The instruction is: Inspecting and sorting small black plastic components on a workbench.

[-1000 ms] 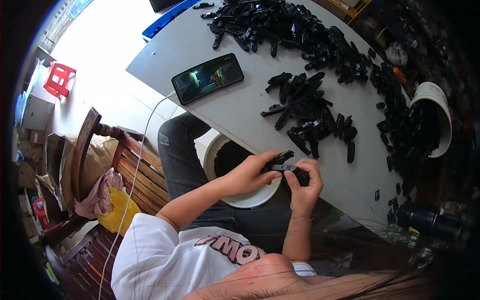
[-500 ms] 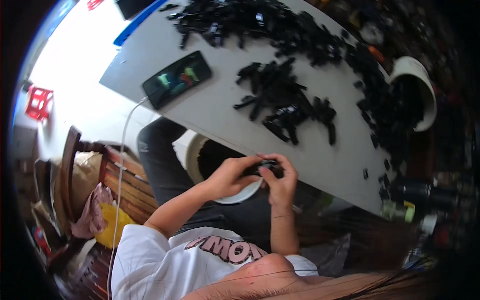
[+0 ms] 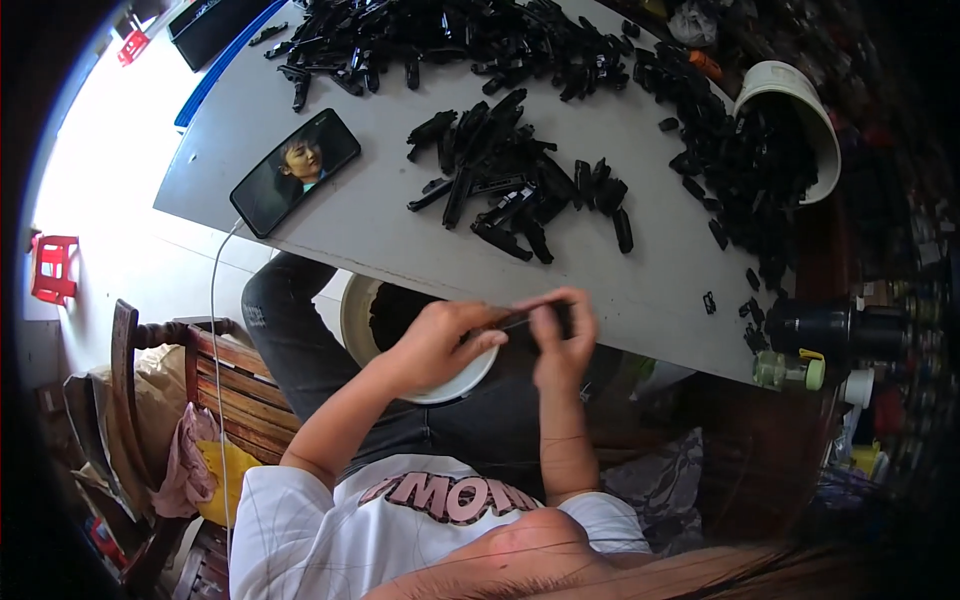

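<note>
Over the table's near edge, my two hands are close together with a slim black plastic part [image 3: 515, 321] between them. My left hand [image 3: 440, 340] is closed, thumb and fingers pinching one end of it. My right hand [image 3: 566, 335] has its fingers curled round the other end and is blurred by motion; the part's detail is mostly hidden. Just beneath my left hand a white bucket [image 3: 357, 322] with dark contents sits between my legs. Beyond my hands, a small heap of similar black plastic parts [image 3: 500, 180] lies on the grey table [image 3: 360, 240].
A larger heap of black parts [image 3: 440, 40] spreads along the far side. To the right, a tipped white tub [image 3: 822, 150] spills small black pieces. A phone [image 3: 295, 172] with a white cable lies at the left. A wooden chair [image 3: 240, 375] stands at my left.
The view has shifted, so the table sits further left and up. My hands have drawn slightly apart, with the black part spanning them. The phone's picture has changed.
</note>
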Motion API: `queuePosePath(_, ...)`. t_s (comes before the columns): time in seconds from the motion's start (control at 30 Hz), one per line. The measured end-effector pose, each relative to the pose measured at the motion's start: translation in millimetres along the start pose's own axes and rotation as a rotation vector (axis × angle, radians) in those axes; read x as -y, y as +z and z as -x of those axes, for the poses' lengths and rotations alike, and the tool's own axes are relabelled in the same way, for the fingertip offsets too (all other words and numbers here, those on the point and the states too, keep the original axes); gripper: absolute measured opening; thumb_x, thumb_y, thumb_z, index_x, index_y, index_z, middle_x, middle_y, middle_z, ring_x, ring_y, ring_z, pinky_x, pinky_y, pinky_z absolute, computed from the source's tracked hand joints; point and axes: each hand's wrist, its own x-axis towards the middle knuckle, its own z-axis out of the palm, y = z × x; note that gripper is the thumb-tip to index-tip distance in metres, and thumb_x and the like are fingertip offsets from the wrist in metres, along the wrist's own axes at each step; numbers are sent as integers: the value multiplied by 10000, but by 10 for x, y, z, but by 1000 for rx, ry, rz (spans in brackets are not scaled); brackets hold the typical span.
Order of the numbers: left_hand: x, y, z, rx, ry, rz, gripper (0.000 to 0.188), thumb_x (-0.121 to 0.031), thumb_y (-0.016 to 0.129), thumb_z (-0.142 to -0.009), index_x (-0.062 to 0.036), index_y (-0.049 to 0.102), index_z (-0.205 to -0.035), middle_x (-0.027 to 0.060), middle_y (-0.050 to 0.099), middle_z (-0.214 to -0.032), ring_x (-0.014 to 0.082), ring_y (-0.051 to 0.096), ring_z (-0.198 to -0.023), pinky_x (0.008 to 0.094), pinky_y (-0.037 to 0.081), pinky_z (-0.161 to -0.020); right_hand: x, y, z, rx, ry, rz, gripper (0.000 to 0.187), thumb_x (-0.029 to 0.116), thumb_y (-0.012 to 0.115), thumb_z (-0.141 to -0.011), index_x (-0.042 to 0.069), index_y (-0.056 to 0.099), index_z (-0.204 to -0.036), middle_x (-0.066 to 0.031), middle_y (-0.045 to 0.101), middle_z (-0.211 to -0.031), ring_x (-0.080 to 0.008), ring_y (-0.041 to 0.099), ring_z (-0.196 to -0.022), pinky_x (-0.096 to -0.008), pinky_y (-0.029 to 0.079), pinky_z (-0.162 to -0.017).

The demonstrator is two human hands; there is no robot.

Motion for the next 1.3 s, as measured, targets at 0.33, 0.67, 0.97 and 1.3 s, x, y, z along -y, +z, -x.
queuePosePath(0.33, 232, -31, -517, -277, 75, -692, 287, -58, 564, -748, -47, 586, -1035, 61, 508, -887, 231, 531, -838, 338, 461, -635, 365, -754, -1190, -202, -116, 1379, 233, 138, 659, -765, 66, 599, -978, -123, 639, -848, -259, 622, -823, -364, 482, -731)
queuePosePath(0.67, 239, -43, -499, -81, 107, -915, 199, -105, 564, -727, -62, 552, -921, 58, 507, -908, 207, 498, -868, 286, 421, -720, 98, -1111, -1032, -178, -84, 932, 301, 127, 625, -833, 45, 571, -1118, -94, 616, -778, -174, 571, -648, -304, 479, -588)
queuePosePath(0.97, 209, -64, -459, -77, 169, -917, 180, -116, 560, -731, -56, 524, -897, 58, 505, -855, 207, 517, -858, 288, 434, -730, 125, -783, -441, 103, 79, -53, 447, 114, 685, -807, 3, 520, -1208, -84, 569, -922, -140, 537, -588, -272, 464, -534)
queuePosePath(1.3, 212, -111, -170, -149, -94, -30, 315, -16, 597, -762, -16, 465, -1048, 141, 555, -939, 316, 571, -817, 360, 459, -670, 102, -242, -85, 97, 181, -90, 462, 379, 531, -910, -45, 544, -1092, -95, 539, -575, -168, 501, -466, -255, 432, -453)
